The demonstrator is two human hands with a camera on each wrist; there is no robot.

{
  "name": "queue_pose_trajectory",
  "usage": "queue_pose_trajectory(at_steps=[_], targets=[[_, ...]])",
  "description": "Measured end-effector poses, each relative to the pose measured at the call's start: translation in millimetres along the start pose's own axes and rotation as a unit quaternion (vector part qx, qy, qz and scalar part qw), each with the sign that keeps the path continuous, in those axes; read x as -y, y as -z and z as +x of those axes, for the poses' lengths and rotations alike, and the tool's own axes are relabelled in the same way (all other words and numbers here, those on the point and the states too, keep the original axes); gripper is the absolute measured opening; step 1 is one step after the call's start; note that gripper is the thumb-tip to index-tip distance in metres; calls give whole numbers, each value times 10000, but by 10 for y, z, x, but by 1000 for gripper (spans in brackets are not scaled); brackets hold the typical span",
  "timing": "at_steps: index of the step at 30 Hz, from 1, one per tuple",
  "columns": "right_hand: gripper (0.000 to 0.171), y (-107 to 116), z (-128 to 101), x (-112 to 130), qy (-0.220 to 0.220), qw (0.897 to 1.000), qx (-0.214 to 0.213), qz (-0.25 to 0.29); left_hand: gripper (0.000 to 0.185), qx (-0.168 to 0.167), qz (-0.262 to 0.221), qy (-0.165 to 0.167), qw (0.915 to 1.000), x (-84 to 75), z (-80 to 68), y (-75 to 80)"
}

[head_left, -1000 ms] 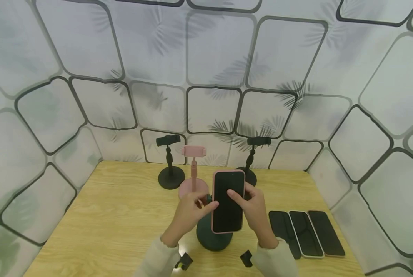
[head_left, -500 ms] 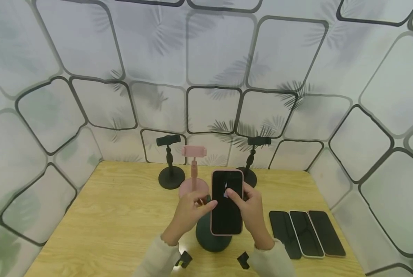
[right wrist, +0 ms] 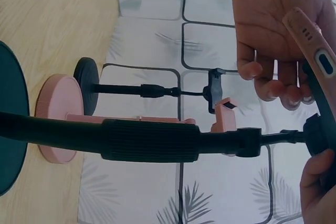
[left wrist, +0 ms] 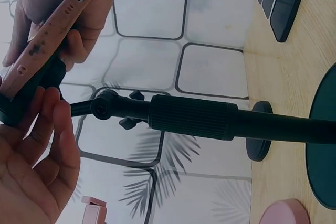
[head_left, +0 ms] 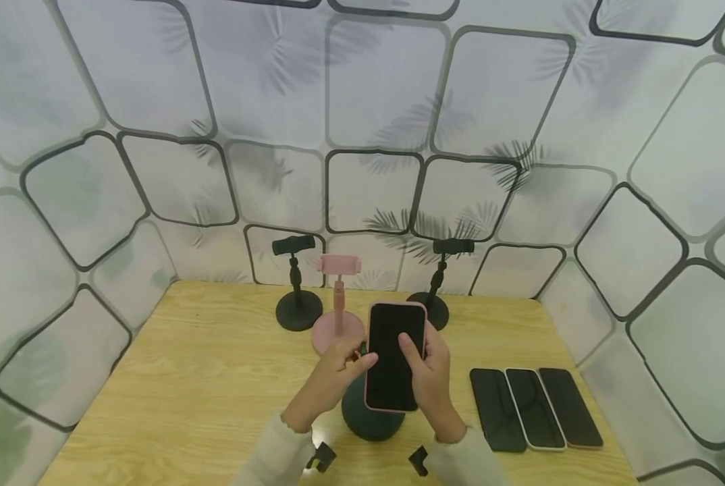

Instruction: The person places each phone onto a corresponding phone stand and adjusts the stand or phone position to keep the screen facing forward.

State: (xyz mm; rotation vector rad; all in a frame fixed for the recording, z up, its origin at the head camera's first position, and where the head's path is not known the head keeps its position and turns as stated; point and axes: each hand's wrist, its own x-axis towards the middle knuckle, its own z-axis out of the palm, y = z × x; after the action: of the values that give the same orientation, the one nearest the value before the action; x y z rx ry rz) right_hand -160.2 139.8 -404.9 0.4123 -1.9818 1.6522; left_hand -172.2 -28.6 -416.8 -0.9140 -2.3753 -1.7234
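A person's right hand grips a pink-cased phone, thumb laid across its dark screen and fingers curled behind it, above the dark green stand near the front edge of the wooden table. The left hand pinches the phone's left edge, fingers bent at the clamp. Bare tabletop lies open to the left; three dark phones lie side by side just to the right. Behind stand a pink stand and two black stands, near the tiled wall.

The left wrist view shows the green stand's ribbed pole and ball joint, hidden from the head camera by the phone. The right wrist view shows the phone's edge ports. The clamp's grip on the phone cannot be made out.
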Motion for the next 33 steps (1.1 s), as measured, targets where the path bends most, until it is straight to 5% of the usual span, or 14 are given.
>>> queue_pose_trajectory(at_steps=[13, 20, 24, 26, 28, 33], targets=[[17, 29, 85, 40, -899, 9948, 103, 477, 19, -424, 260, 109, 9987, -69, 24, -56], [17, 26, 93, 34, -819, 9947, 176, 601, 36, -450, -351, -636, 9963, 95, 4, -108], [18, 32, 96, 17, -899, 9926, 296, 763, 42, -840, -853, -453, 9918, 219, 7, -173], [19, 46, 92, 9, -1050, 9892, 421, 932, 31, -995, -818, -245, 9914, 306, -12, -220], [20, 66, 87, 0, -1243, 9845, 590, 1085, 26, -860, -712, -86, 9937, 386, -42, -267], [22, 141, 64, -8, -1218, 9843, 985, 813, 46, 254, -1059, 109, 9940, 507, -91, -374]])
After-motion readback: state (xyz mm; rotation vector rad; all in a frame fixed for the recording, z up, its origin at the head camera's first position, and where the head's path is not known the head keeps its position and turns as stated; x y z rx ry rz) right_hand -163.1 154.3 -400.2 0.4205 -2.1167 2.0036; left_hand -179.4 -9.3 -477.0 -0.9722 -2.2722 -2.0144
